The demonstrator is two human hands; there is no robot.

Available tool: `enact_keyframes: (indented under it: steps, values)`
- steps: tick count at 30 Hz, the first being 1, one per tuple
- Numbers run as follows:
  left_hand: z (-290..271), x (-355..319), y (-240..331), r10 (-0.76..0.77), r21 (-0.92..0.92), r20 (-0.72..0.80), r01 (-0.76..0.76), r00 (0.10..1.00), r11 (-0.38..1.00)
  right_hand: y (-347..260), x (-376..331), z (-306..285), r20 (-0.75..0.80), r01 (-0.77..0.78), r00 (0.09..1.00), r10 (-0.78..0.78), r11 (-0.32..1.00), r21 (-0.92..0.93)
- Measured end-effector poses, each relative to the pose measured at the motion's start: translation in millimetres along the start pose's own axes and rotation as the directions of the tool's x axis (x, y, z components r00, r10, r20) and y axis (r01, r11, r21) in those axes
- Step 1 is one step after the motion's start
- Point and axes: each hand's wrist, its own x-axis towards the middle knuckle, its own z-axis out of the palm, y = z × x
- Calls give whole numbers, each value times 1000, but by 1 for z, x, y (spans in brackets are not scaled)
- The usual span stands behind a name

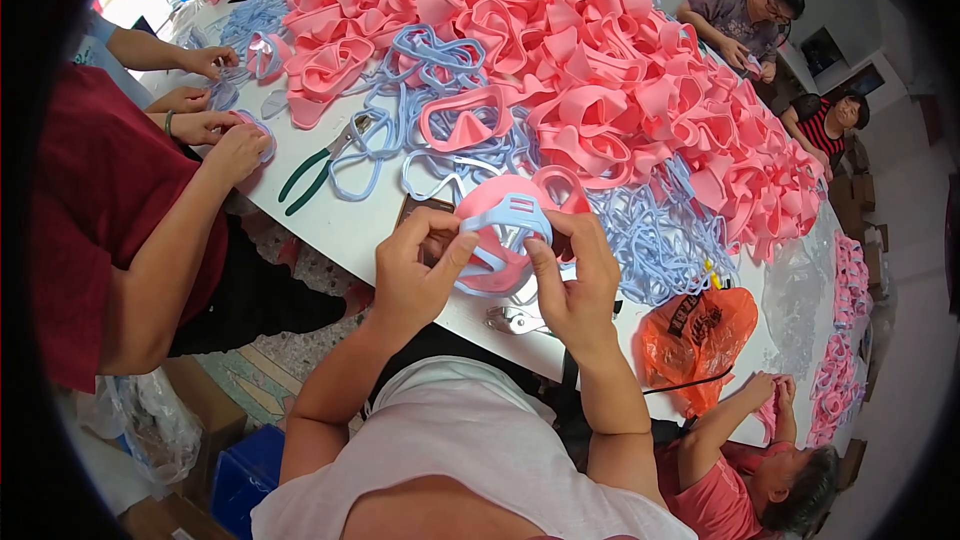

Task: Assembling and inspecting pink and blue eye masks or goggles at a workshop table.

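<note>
A pink soft diving-mask skirt [498, 187] with a light blue frame [510, 212] around it is held up over the table's near edge. My left hand [422, 265] pinches its left side between thumb and fingers. On the opposite side my right hand [580, 280] grips the rim, thumb on the blue frame. A slotted blue part shows at the top of the frame. Behind lie loose blue frames [437, 52] and another pink skirt [466, 120]. Below the mask rests a shiny metal tool [515, 319], partly hidden by my right hand.
A big heap of pink skirts [590, 50] covers the white table [300, 145]. Green-handled pliers [318, 172] lie left, a tangle of blue strips [650, 230] and an orange plastic bag [700, 335] right. Co-workers sit around: a red sleeve [130, 180] close left, a person [725, 485] lower right.
</note>
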Motion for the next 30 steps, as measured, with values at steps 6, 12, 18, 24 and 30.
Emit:
enact_keyframes:
  steps: [6, 12, 18, 24, 30]
  values:
    - [-7, 26, 32, 693, 441, 181, -687, 698, 577, 6, 6, 8, 89, 202, 976, -197, 978, -45]
    - [1, 23, 24, 682, 382, 47, -644, 730, 663, 6, 6, 18, 60, 267, 963, -262, 958, -103]
    - [2, 20, 31, 625, 389, 94, -606, 775, 694, 8, 6, 20, 58, 238, 970, -235, 969, -64]
    - [12, 17, 21, 642, 376, 60, -613, 765, 695, 9, 2, 28, 9, 204, 979, -204, 979, 12]
    - [13, 25, -2, 690, 373, -36, -630, 723, 681, 23, 4, 29, 126, 168, 978, -169, 986, 23]
